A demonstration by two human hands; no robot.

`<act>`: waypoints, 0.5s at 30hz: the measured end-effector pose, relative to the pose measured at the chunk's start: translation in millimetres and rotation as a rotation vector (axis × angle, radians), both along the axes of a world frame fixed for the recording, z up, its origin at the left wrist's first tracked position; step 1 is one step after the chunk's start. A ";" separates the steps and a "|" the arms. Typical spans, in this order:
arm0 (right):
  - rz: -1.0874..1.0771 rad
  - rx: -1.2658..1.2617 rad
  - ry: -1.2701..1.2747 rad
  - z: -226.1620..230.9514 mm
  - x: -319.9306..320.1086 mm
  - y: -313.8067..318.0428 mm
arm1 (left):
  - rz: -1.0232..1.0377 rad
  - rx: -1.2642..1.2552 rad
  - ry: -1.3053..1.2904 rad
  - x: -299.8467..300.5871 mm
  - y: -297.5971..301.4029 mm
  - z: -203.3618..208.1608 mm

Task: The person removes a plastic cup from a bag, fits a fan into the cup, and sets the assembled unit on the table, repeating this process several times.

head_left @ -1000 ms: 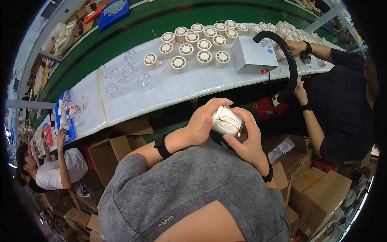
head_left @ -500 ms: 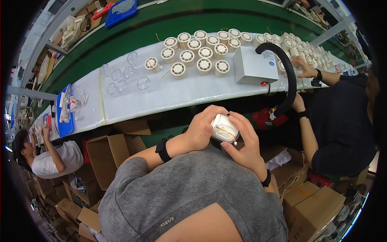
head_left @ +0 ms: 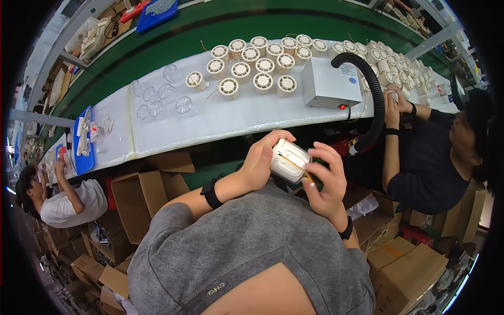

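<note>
Fingers of the left hand (head_left: 258,164) wrap the white case (head_left: 286,161), holding it in the air before the middle of the worktop's near edge. Those of the right hand (head_left: 326,184) are loosely curled and partly blurred at the case's right end, by its yellow wire (head_left: 288,159); whether they pinch it, I cannot tell. At the left end of the worktop (head_left: 173,139) sits a blue tray (head_left: 85,166), then clear plastic discs (head_left: 184,105). Pale lettering marks the grey shirt (head_left: 247,236) below. Slotted white pots (head_left: 240,71) crowd the far edge. Right of them, a metal box (head_left: 321,86) bears a printed label too small to read and a round blue sticker, beside a black hose (head_left: 377,100). Half a second ago the right fingers spread over the case; now they have drawn back from its top, and a co-worker's hands (head_left: 392,106) have come together at the right.
</note>
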State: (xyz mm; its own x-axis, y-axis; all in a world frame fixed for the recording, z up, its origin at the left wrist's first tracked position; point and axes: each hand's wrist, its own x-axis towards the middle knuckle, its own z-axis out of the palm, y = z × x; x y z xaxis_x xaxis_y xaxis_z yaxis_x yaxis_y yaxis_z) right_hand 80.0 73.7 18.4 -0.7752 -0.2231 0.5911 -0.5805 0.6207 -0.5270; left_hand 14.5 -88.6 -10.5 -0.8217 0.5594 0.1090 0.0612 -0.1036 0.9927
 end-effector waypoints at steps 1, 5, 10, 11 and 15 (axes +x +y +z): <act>-0.019 -0.157 -0.091 2.9 1.5 -4.5 | 0.003 0.000 -0.004 1.5 0.5 0.2; -0.036 -0.458 -0.357 -1.2 7.4 -10.1 | 0.012 0.026 0.138 2.3 -0.3 1.3; 0.029 -0.482 -0.593 -8.2 13.7 -7.4 | 0.004 -0.009 0.465 -2.4 -1.1 10.7; 0.040 -0.508 -0.620 -7.6 14.6 -7.3 | 0.006 -0.010 0.459 -1.8 -1.6 12.0; 0.070 -0.495 -0.645 -6.9 15.2 -5.6 | 0.001 -0.054 0.530 -1.9 -3.3 14.0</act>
